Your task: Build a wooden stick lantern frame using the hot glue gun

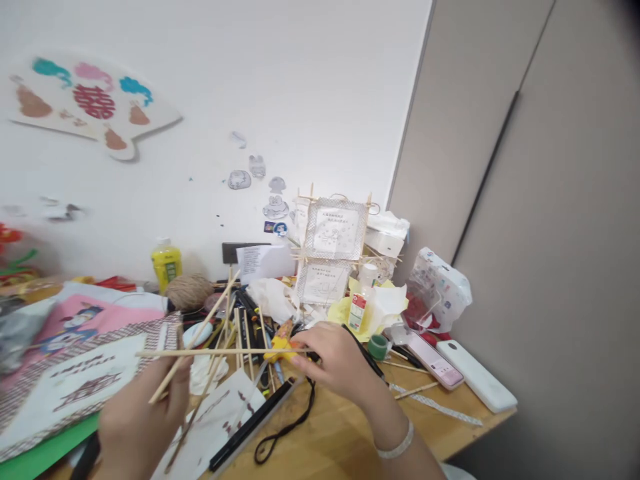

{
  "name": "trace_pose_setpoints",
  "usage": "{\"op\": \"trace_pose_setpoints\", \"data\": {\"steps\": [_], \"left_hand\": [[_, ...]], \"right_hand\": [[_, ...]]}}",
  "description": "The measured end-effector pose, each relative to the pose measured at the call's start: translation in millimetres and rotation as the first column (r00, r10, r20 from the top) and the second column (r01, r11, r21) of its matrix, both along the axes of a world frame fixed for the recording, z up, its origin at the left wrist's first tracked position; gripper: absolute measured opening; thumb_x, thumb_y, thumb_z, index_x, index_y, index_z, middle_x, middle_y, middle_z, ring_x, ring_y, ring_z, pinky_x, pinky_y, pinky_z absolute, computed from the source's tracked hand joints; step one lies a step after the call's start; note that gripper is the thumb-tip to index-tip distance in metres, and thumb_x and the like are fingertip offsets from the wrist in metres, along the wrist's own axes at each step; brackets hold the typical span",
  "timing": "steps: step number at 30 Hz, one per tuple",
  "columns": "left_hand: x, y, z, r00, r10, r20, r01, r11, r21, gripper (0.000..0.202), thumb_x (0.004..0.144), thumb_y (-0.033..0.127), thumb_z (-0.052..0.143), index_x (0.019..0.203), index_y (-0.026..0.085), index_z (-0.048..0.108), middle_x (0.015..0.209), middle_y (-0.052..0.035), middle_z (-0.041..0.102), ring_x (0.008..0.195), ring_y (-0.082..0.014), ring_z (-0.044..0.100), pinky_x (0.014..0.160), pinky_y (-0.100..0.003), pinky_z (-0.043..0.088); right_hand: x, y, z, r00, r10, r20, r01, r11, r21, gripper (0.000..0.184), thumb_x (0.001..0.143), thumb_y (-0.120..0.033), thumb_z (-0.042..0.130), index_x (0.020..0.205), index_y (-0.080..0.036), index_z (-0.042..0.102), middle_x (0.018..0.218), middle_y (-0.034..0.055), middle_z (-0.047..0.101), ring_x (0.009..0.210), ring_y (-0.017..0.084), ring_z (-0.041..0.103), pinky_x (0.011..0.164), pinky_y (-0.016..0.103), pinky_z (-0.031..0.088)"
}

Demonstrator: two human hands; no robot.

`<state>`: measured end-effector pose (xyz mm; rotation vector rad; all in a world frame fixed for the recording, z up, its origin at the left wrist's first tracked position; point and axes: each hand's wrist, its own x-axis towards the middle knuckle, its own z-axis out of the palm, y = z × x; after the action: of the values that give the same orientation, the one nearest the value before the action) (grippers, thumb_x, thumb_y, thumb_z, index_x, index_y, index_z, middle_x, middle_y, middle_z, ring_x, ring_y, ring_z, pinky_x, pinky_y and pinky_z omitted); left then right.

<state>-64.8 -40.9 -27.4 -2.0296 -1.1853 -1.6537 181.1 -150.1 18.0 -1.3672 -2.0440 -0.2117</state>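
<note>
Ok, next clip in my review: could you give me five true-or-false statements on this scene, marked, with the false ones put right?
1. Two thin, pale wooden sticks cross at the left hand. True.
2. The clear bottle of yellow liquid lies on its side. False: the bottle stands upright.
3. A pale band circles the wrist of the right hand. True.
4. The pink-edged flat phone lies to the right of the thick white rounded slab in the picture. False: the phone lies to the left of the slab.
5. The round ball of brown twine sits beside the bottle. True.
</note>
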Motion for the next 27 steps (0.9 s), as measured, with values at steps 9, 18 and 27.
{"op": "trace_pose_setpoints", "data": {"steps": [9,18,27], "left_hand": [[6,-7,-2.4,0.983,0.083,-0.164,-0.042,0.97,0.238,0.027,0.09,0.026,0.039,0.076,0.015,0.059,0.044,-0.0002,0.054,0.037,-0.0122,0.051,0.039,-0.021,0.031],[4,-9,-2.4,0.987,0.051,-0.154,-0.015,0.974,0.226,0.028,0.092,0.028,0.036,0.081,0.015,0.058,0.044,0.0013,0.053,0.036,-0.0116,0.051,0.039,-0.021,0.033],[8,-11,-6.0,0.977,0.077,-0.198,-0.033,0.976,0.217,0.029,0.092,0.026,0.035,0.076,0.015,0.056,0.046,-0.0004,0.054,0.037,-0.0122,0.051,0.039,-0.022,0.032]], "right_hand": [[-27,21,51.1,0.97,0.212,0.117,-0.164,0.93,-0.328,0.039,0.08,-0.032,0.058,0.118,-0.022,0.054,0.104,0.0062,0.066,0.093,0.021,0.06,0.075,0.029,0.043],[-74,47,52.8,0.911,0.195,0.363,-0.098,0.958,-0.269,0.027,0.087,-0.018,0.04,0.108,-0.022,0.055,0.079,0.0039,0.07,0.067,0.018,0.063,0.052,0.024,0.035],[-78,48,49.5,0.923,0.238,0.304,-0.174,0.959,-0.223,0.03,0.09,-0.025,0.036,0.118,-0.021,0.048,0.077,0.0056,0.069,0.064,0.019,0.062,0.056,0.026,0.036]]}}
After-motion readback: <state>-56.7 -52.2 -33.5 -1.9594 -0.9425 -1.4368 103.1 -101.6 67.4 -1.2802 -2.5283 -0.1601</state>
